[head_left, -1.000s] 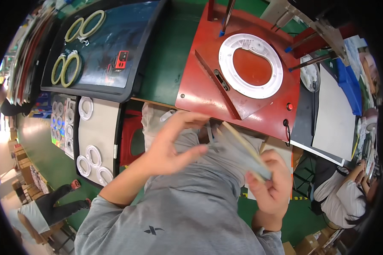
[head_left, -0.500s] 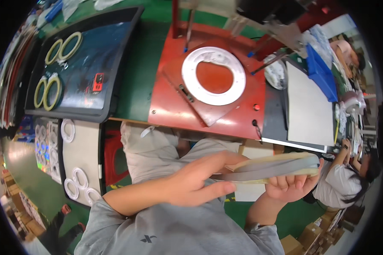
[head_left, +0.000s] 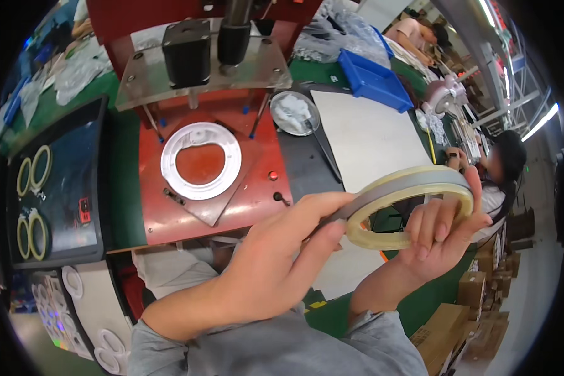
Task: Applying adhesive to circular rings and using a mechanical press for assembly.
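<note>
Tilted up from nearly edge-on half a second ago, the pale yellow plastic ring with a grey outer band (head_left: 413,180) now shows its round hole, and the view has swung right. It is in the air between both hands, appearing beyond the table's near edge, against the front corner of a flat off-white sheet (head_left: 373,138).

As a judgement, the ring could slip or twist if one hand lets go, since only its rim is gripped; a thumb dragging along the side might also shift or crease the band, if that is a separate strip.

The left hand (head_left: 272,257) pinches the ring's left side between thumb and forefinger, pressed close; its other fingers are mostly hidden. On the right hand (head_left: 442,250), curled fingertips show within the hole while other digits reach past the outer right rim; how hard they press cannot be told.

A glossy white plastic ring (head_left: 233,160) lies on the red metal press base (head_left: 263,203), nearer its left edge. Four pale yellow rings (head_left: 49,164) lie in pairs along the left edge of a dark, black-rimmed tray (head_left: 100,182).
</note>
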`<state>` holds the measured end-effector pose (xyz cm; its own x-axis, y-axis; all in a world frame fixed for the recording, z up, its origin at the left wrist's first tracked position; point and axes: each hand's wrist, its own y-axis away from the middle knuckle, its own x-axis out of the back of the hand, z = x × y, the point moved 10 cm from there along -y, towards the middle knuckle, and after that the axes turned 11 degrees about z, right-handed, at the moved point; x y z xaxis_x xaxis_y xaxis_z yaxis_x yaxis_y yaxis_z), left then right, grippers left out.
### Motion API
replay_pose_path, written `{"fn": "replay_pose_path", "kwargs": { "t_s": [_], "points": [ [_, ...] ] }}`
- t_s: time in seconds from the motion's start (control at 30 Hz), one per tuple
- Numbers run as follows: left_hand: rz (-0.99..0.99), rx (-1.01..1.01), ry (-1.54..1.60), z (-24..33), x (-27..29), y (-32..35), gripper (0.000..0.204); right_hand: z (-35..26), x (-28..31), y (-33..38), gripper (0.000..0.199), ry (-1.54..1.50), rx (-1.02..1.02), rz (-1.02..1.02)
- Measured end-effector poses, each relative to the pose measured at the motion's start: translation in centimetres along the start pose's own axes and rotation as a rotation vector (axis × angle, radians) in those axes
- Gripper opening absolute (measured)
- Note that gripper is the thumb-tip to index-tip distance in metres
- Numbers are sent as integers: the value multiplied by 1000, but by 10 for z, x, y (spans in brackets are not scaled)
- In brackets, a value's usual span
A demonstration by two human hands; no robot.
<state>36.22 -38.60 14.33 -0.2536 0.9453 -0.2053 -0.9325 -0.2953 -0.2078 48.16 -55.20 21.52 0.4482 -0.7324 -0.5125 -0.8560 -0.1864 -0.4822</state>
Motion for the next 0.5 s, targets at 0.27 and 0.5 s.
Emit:
{"fn": "replay_pose_path", "kwargs": {
  "t_s": [0.27, 0.5],
  "points": [
    [194, 110, 235, -64, 43, 45, 36, 74, -21, 53, 60, 176, -303, -266],
    [84, -272, -765, -32, 68, 58, 40, 142, -52, 110, 26, 513, -798, -908]
  ]
}}
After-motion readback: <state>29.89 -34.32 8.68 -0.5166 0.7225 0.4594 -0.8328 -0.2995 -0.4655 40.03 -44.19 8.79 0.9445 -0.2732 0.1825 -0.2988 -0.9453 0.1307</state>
